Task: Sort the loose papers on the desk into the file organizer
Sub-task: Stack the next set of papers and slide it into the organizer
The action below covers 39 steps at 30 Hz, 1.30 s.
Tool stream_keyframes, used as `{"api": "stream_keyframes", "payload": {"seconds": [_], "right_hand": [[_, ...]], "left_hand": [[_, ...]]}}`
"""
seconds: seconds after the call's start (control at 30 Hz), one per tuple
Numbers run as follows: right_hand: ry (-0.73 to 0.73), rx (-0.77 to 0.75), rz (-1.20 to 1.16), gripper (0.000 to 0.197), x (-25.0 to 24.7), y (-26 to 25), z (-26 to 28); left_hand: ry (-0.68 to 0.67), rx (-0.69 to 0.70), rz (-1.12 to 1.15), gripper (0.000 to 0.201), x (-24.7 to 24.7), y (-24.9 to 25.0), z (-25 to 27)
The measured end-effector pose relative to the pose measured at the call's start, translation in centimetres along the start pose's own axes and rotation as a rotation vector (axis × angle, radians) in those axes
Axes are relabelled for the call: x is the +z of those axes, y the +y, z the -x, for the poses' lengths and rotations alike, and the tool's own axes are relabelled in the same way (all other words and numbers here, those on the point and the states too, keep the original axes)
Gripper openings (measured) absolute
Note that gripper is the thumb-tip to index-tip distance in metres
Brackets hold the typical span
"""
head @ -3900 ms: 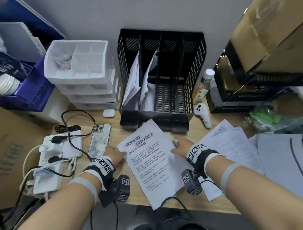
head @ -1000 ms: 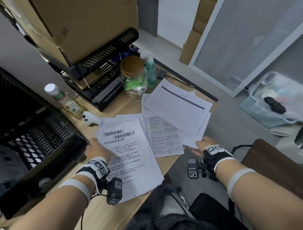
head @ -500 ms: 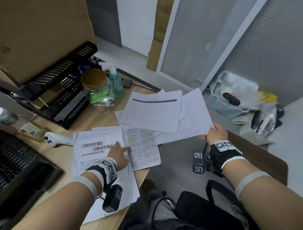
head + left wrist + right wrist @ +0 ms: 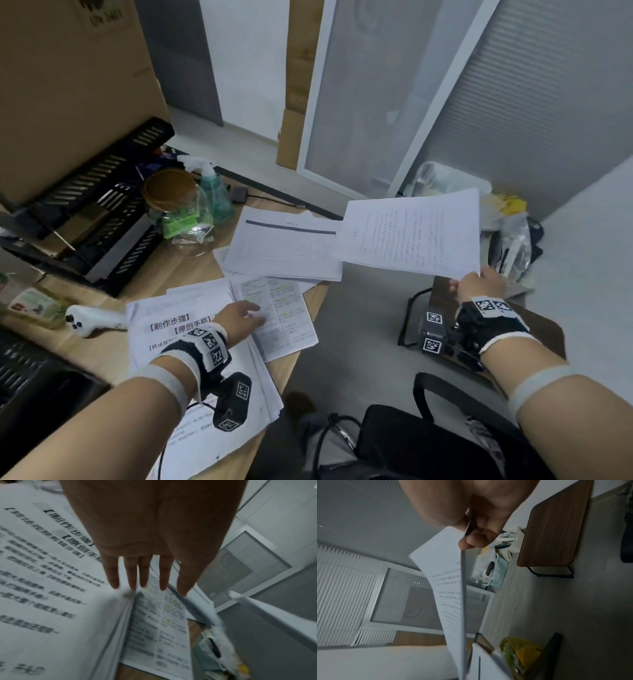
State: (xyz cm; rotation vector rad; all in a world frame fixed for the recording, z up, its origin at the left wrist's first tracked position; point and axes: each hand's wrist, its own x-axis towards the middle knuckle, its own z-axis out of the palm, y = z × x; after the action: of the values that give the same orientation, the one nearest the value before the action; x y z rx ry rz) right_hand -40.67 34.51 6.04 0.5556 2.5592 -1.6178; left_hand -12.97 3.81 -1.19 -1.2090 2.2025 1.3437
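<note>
While left hand [image 4: 239, 317] presses papers [image 4: 191, 346], right hand [image 4: 479, 284] pinches sheet [image 4: 411, 233].

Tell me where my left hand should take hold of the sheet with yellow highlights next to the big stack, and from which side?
Grip the highlighted sheet at its near right corner, coming in from the desk's open edge. That corner appears to overhang the desk, so a thumb could likely slip under. Its far end is tucked beneath the table sheet and its left edge beside the stack. The left hand already rests flat there.
</note>
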Motion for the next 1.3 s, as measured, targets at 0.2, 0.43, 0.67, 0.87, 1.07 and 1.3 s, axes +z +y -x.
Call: {"api": "stream_keyframes", "payload": {"seconds": [0.2, 0.43, 0.67, 0.87, 1.07, 1.3], "right_hand": [[-0.452, 0.097, -0.187, 0.022, 4.5, 1.0, 8.9], [-1.211, 0.140, 0.099, 0.049, 10.2, 3.4, 17.1], [-1.007, -0.173, 0.339, 0.081, 15.4, 1.0, 15.7], [-1.270, -0.458, 1.049, 0.046, 18.6, 2.6, 15.8], [-1.026, -0.343, 0.889, 0.035, 17.7, 4.0, 15.6], [-1.113, -0.197, 0.852, 0.034, 17.7, 5.4, 16.1]], "left_hand": [[-0.270, 0.067, 0.604, 0.057, 0.5, 2.1, 3.4], [0.163, 0.031, 1.053, 0.017, -1.4, -1.1, 5.3], [0.159, -0.063, 0.883, 0.030, -3.5, -8.8, 7.0], [0.112, -0.166, 0.751, 0.015, -1.9, -12.4, 7.0], [0.407, -0.387, 0.224, 0.052, -3.0, -16.0, 7.0], [0.405, -0.435, 0.372, 0.048, -2.0, -17.4, 6.0]]}}
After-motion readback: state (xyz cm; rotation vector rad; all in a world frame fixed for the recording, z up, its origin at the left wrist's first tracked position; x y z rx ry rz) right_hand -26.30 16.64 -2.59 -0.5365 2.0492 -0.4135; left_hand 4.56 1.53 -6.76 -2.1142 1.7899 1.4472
